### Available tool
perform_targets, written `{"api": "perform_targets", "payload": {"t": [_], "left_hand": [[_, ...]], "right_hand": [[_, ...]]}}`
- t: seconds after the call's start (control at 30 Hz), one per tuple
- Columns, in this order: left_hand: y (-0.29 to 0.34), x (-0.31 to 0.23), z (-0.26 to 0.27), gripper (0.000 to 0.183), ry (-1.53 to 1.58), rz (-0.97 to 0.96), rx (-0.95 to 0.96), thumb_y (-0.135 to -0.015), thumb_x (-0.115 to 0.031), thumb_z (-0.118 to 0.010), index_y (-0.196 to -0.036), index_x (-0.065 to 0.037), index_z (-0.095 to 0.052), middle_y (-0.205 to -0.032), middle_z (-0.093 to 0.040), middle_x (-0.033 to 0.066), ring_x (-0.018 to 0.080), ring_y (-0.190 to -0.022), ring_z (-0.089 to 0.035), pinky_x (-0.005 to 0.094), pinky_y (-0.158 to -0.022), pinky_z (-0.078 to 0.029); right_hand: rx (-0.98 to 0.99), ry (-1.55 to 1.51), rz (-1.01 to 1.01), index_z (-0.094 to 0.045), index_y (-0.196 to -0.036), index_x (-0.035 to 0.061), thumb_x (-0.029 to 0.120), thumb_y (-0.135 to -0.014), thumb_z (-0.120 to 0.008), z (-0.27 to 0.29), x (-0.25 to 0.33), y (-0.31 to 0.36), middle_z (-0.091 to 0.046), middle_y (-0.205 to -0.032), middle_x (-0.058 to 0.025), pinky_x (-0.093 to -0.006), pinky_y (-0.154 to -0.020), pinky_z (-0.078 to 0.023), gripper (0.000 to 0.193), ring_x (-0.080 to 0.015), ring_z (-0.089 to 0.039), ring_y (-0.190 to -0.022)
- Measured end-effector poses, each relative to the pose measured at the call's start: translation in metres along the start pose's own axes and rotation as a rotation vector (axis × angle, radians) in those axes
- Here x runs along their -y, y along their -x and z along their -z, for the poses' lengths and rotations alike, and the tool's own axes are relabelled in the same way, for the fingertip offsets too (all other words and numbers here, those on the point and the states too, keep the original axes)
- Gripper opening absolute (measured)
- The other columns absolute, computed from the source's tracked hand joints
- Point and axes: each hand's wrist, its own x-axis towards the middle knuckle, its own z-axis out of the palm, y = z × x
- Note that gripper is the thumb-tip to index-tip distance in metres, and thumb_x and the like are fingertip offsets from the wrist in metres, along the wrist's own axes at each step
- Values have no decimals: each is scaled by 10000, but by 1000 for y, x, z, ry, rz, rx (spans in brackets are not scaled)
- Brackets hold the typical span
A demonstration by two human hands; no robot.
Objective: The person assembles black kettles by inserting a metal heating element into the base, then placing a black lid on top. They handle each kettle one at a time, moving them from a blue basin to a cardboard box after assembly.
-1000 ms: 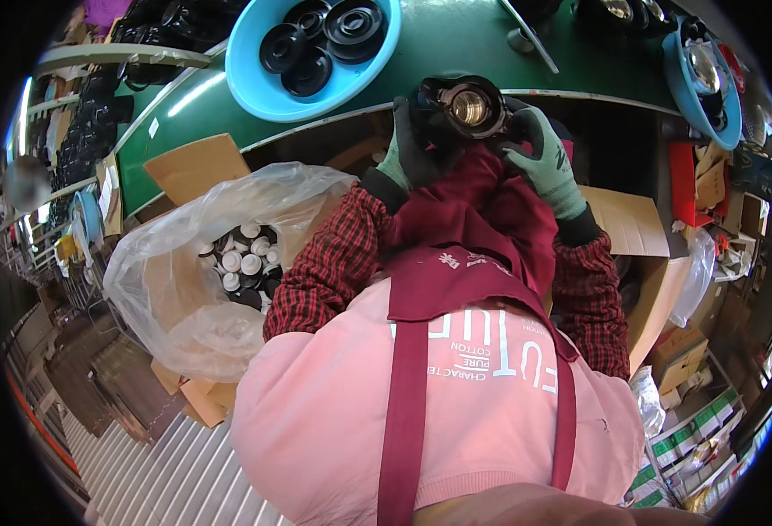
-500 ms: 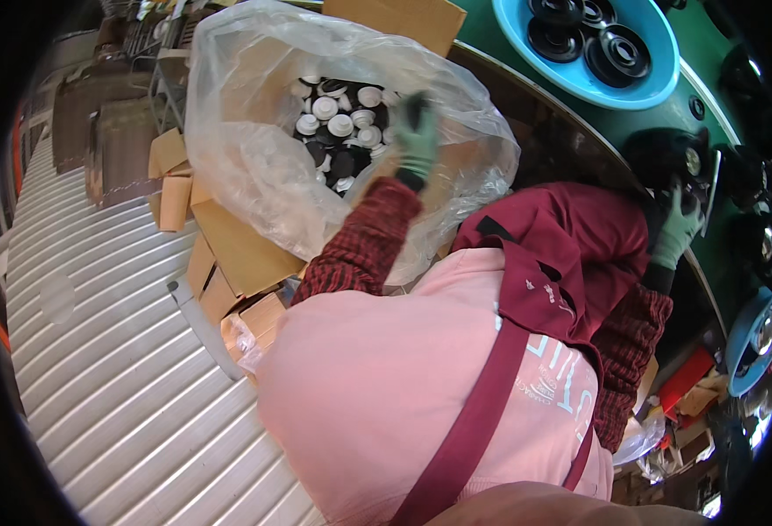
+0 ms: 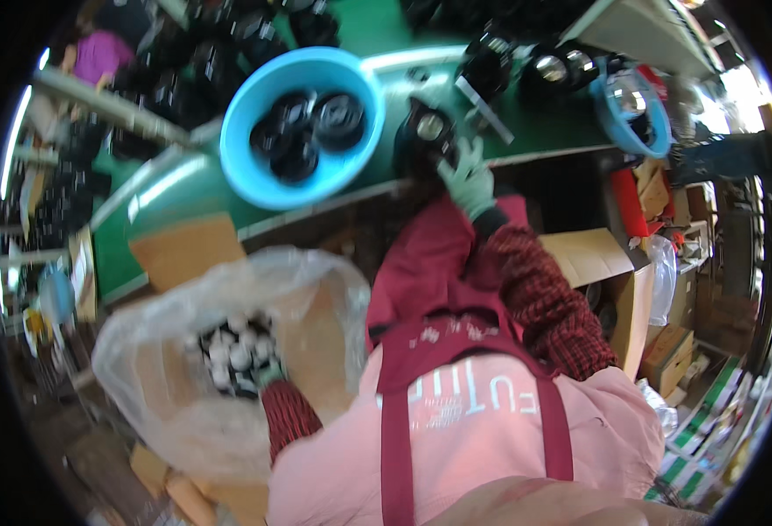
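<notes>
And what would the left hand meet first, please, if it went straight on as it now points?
Most likely the black and white knobs in the bag; whether the left hand is touching them is too blurred to tell.

On the green worktop point(image 3: 544, 133), a large light-blue basin point(image 3: 239, 145) with black round lids point(image 3: 338, 120) sits close to the front edge, a smaller blue basin point(image 3: 658, 136) stands at the right end, and dark glossy pieces point(image 3: 215, 66) crowd toward the far left corner. A pale bar point(image 3: 484, 110) slants with one end near the front edge, and shiny-topped black vessels point(image 3: 548, 72) stand to its right, farther back. Past the far left corner is a person in purple point(image 3: 104, 57); below the right end are a red box point(image 3: 629, 202), an open cardboard carton point(image 3: 587, 254), a clear plastic bag point(image 3: 662, 276) and a small brown box point(image 3: 666, 359)
</notes>
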Motion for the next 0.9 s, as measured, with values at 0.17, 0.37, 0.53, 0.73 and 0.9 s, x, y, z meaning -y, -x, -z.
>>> {"api": "perform_targets", "payload": {"t": [0.17,0.37,0.53,0.73,0.9], "left_hand": [[15,-11,-22,540,-5,6,-105,-925,-82,-698,-1404,-1,-461,-1305,-573,139,225,-1134,-600,363,-1004,-483],[44,-86,-33,609,20,-86,-253,-918,-71,-701,-1451,16,-418,-1366,-544,158,244,-1172,-590,367,-1033,-469],[119,-190,-6,667,312,-473,-350,-913,-62,-704,-1490,29,-383,-1416,-520,175,260,-1203,-582,371,-1057,-457],[188,-405,-35,714,523,-1268,264,-833,-18,-757,-1473,34,-445,-1463,-504,217,371,-1270,-572,409,-1068,-463],[166,-472,-71,610,-254,-1772,61,-822,-174,-718,-1392,-48,-541,-1422,-508,198,377,-1305,-499,442,-1073,-452]], "right_hand": [[-39,-27,58,-483,-1290,-1,427,-878,-701,-16,16,-3,-451,-1340,-326,-474,-896,-525,633,-455,-623,-1079],[132,-70,-54,-487,-1242,51,424,-899,-677,-8,20,-9,-451,-1318,-267,-477,-860,-543,541,-434,-662,-1013],[154,-95,-61,-471,-1312,56,428,-892,-682,-2,20,-9,-423,-1389,-292,-479,-863,-543,600,-420,-667,-1018],[115,-95,-10,-476,-1193,71,378,-865,-732,-3,27,-7,-486,-1236,-229,-468,-813,-556,517,-392,-679,-959],[96,-245,-1,-498,-1262,-5,267,-816,-753,4,38,-9,-477,-1271,-279,-488,-871,-533,581,-458,-627,-1026]]}}
